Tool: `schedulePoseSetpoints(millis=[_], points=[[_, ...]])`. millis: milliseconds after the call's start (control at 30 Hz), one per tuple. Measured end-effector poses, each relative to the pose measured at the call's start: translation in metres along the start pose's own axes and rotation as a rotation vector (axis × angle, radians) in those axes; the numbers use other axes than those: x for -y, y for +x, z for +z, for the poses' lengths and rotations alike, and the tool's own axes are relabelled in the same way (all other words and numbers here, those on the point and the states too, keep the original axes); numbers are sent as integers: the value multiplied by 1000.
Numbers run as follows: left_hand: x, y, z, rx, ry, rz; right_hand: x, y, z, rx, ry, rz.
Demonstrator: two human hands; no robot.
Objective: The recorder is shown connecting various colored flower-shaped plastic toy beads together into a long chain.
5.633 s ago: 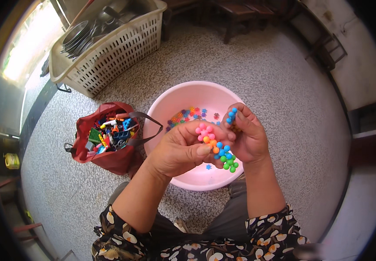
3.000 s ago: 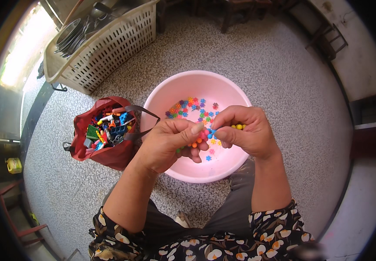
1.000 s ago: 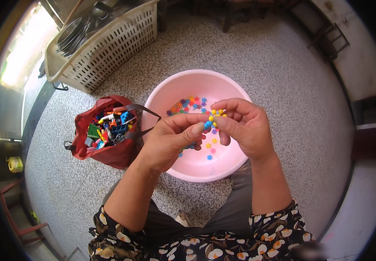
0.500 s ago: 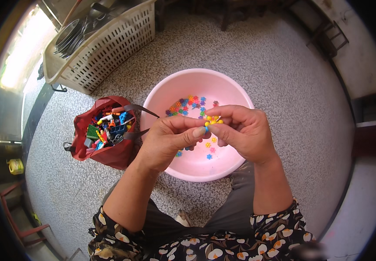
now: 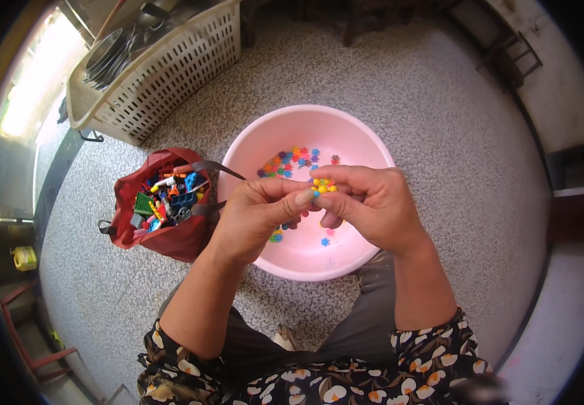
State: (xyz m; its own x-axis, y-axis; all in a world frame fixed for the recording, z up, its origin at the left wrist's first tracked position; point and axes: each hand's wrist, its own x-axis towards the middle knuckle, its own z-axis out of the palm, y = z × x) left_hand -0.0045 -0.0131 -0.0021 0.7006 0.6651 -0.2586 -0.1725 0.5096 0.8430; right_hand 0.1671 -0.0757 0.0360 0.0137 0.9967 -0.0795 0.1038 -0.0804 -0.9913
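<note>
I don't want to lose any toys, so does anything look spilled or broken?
Nothing stands out as spilled or broken. Loose flower pieces lie in the pink basin, and toy bricks sit in the red bag. The left hand pinches a blue piece, the right hand a yellow piece.

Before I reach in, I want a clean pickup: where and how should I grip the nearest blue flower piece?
Probably pinch the blue flower piece by its left and right petals, from above: it looks flat, with a pink piece just beyond.

I can make out no words or numbers in here; any marking on that yellow plastic jug [image 5: 24,258] is too small to read.
</note>
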Motion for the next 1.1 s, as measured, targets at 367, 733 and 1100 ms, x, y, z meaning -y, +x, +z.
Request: schedulePoseSetpoints(millis=[367,733,1100], points=[[-16,6,-1,114,-572,-57,-52,23,-17,-302,320,175],[-32,2,-17,21,-640,20,-298,32,25,100,-680,467],[-33,6,-29,-12,-707,49,-345,21,124,175,-1027,88]])
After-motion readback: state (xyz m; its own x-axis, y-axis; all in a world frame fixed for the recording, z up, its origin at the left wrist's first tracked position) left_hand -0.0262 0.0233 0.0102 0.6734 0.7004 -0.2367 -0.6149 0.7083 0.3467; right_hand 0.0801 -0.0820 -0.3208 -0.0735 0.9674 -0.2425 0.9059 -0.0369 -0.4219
